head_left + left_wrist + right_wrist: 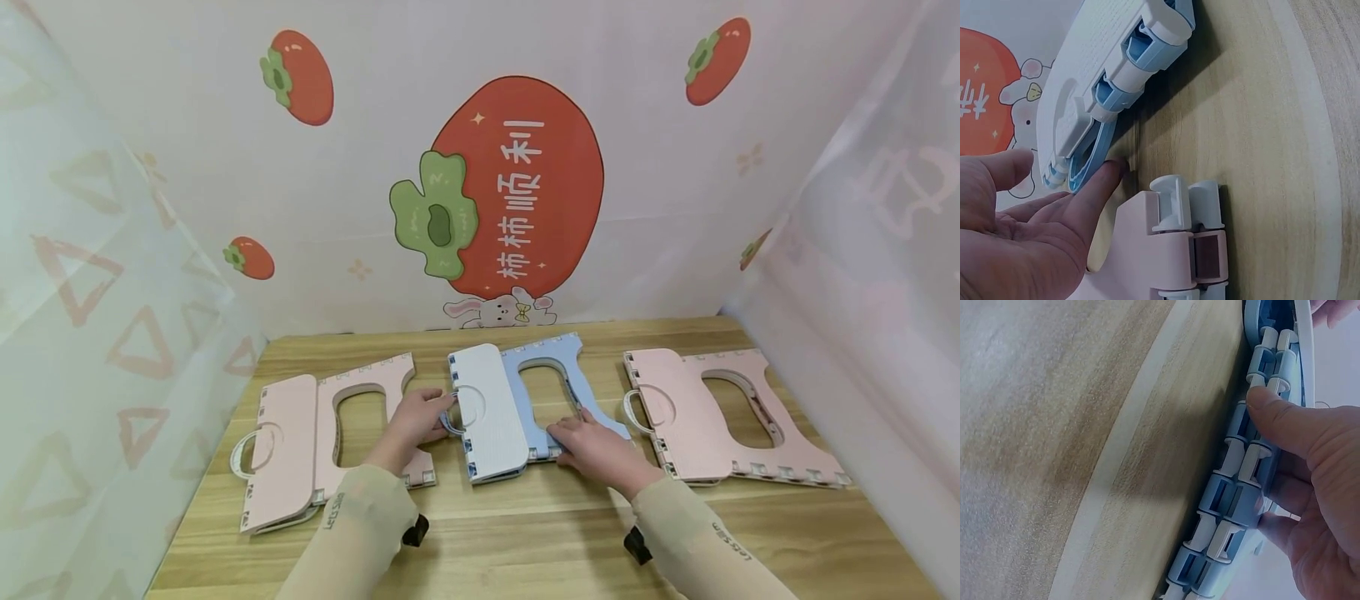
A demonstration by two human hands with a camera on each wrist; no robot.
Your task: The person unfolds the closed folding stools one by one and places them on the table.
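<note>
A blue and white folding step stool (491, 421) lies folded on the wooden table, between two pink ones. At its left side, my left hand (412, 419) reaches to the blue carry handle (1094, 156). The fingers are extended against that loop, and the thumb stands apart from it. My right hand (598, 450) grips the stool's near blue edge. In the right wrist view the thumb (1272, 412) presses on the hinged edge (1232, 494), while the other fingers curl behind it, partly hidden.
One pink folding stool (288, 442) lies at left, under my left forearm. Another pink folding stool (693, 425) lies to the right. Wooden table (525, 542) shows in front. A persimmon-printed backdrop (360, 183) stands behind, with pale curtains at both sides.
</note>
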